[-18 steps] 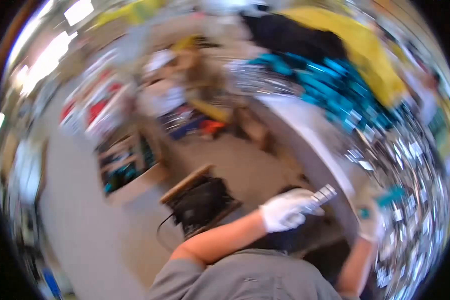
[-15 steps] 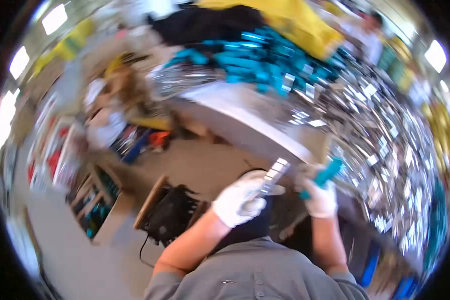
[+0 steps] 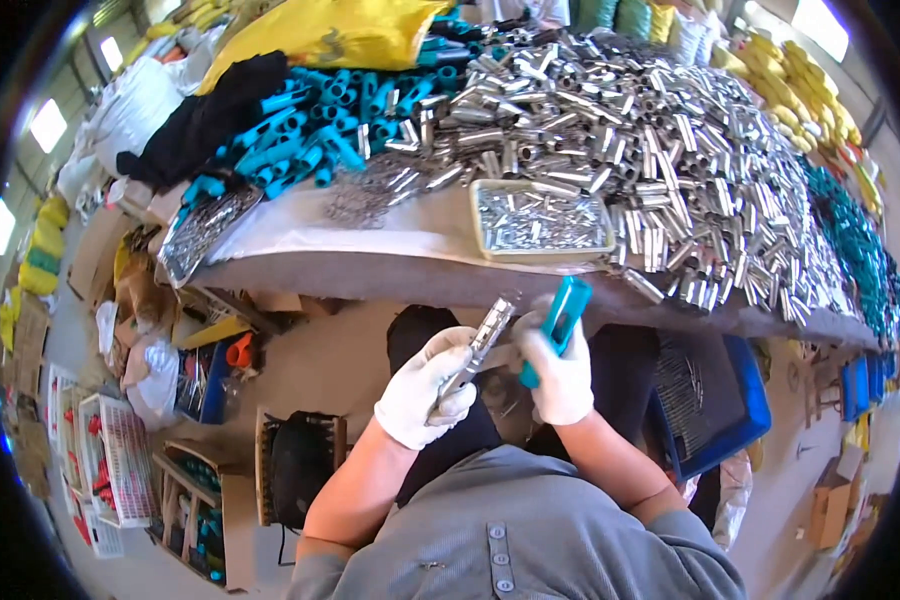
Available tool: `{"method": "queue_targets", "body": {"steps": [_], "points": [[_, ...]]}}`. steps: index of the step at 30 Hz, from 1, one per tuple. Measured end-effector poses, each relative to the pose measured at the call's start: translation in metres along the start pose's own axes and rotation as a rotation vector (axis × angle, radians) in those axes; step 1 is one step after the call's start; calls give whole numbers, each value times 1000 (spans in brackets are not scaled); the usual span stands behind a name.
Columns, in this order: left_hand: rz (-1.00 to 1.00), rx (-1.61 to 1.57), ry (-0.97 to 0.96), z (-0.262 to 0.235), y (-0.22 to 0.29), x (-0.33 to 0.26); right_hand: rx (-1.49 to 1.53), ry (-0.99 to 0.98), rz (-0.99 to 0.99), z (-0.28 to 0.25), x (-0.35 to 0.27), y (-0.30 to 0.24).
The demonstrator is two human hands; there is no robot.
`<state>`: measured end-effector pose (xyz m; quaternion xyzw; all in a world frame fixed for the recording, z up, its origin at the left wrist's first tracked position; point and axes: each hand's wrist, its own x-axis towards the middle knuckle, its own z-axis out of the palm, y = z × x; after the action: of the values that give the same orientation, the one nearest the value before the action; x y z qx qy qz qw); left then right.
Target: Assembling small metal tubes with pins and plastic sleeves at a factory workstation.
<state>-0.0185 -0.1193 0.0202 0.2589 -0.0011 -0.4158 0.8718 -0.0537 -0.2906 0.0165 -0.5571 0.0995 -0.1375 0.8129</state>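
Note:
In my white-gloved left hand (image 3: 425, 385), closed fingers hold a slim silver metal sleeve (image 3: 490, 328), tilted with its far end up and to the right. My right hand (image 3: 562, 378), also in a white glove, is closed around a teal plastic handle (image 3: 570, 308), a hollow tubular piece held nearly upright. Both pieces are in front of my body, near the table's front edge, and the handle stands apart to the right of the sleeve's upper end. The right fingers are slightly blurred and partly hidden behind the handle.
A cream tray (image 3: 482, 245) of small metal pieces sits at the table's (image 3: 310, 245) front edge. A large heap of metal sleeves (image 3: 660, 150) spreads to the right, teal handles (image 3: 305, 140) lie left. Below are a blue bin (image 3: 745, 400), a stool (image 3: 305, 465) and crates (image 3: 120, 455).
The view has swung to the right and become sharp, so the heaps and the tray appear farther left. Both hands keep hold of the same pieces, now slightly closer together.

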Motion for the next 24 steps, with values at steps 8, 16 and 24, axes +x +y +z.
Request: {"method": "queue_targets", "body": {"steps": [8, 16, 24], "points": [[-78, 149, -47, -2, -37, 15, 600, 45, -204, -50, 18, -43], [-99, 515, 47, 15, -45, 20, 683, -170, 20, -57, -4, -11], [-158, 574, 24, 12, -33, 11, -265, -276, -13, -95, 9, -23]]}}
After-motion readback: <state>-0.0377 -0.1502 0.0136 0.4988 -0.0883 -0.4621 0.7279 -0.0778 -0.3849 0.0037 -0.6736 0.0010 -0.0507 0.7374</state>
